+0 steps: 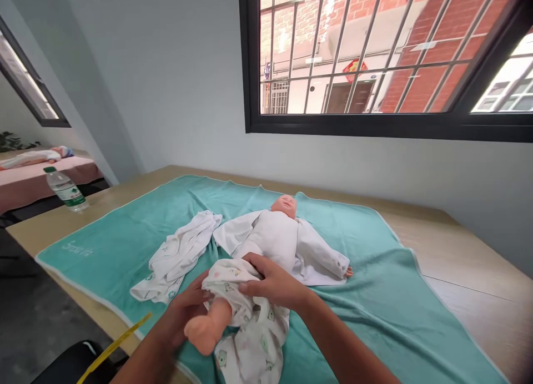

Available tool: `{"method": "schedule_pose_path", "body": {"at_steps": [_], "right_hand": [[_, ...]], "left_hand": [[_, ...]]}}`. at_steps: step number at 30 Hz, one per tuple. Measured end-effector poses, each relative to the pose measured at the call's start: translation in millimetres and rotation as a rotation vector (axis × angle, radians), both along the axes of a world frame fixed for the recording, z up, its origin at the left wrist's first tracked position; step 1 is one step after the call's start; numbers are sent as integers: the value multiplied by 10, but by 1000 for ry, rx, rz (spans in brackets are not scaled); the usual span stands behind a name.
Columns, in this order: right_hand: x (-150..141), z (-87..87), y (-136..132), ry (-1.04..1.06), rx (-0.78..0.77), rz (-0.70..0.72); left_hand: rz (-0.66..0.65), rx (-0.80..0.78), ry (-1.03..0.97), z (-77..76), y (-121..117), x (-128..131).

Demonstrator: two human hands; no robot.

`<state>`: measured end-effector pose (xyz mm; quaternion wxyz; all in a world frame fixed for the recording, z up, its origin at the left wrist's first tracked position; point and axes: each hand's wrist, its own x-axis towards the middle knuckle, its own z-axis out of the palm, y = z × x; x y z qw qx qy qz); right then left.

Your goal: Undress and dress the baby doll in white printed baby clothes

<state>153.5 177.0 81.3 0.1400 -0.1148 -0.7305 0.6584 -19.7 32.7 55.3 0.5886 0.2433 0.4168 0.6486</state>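
A baby doll (285,205) lies on its back on a teal blanket (137,223), head toward the wall. It wears a white long-sleeved top (322,251). White printed baby pants (260,339) are bunched around one of its legs, and the bare foot (204,331) sticks out toward me. My left hand (187,303) is closed on the fabric edge beside that leg. From above, my right hand (277,281) grips the same pants near the knee, thumb and fingers pinching the cloth. The doll's other leg is hidden by the pants.
A second crumpled white garment (179,256) lies left of the doll. A water bottle (66,190) stands at the wooden table's (420,228) left edge. Low at left are a yellow strip (114,348) and a black chair (79,367). A barred window (353,56) is above.
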Motion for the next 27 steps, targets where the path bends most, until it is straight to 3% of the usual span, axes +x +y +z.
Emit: {"method": "schedule_pose_path", "body": {"at_steps": [4,7,13,16,19,21,24,27], "right_hand": [[51,4,2,124,-172,-106],[65,-19,-4,-13,-182,-167],[244,105,-10,-280,184,-148],[331,240,-65,-278,384,-239],[355,303,-95,-185,510,-303],[336,236,-66,-140,573,-321],[261,-21,56,-129,644,-437],[172,-243,188,-142,613,-589]], "left_hand": [[-150,3,-58,-34,64,-15],[-140,-61,119,-103,165,8],[76,-71,517,-175,404,162],[146,-82,496,-131,529,229],[111,-99,388,-101,610,255],[41,-112,306,-117,614,265],[-33,-134,189,-185,575,282],[-72,-152,115,-236,564,278]]}}
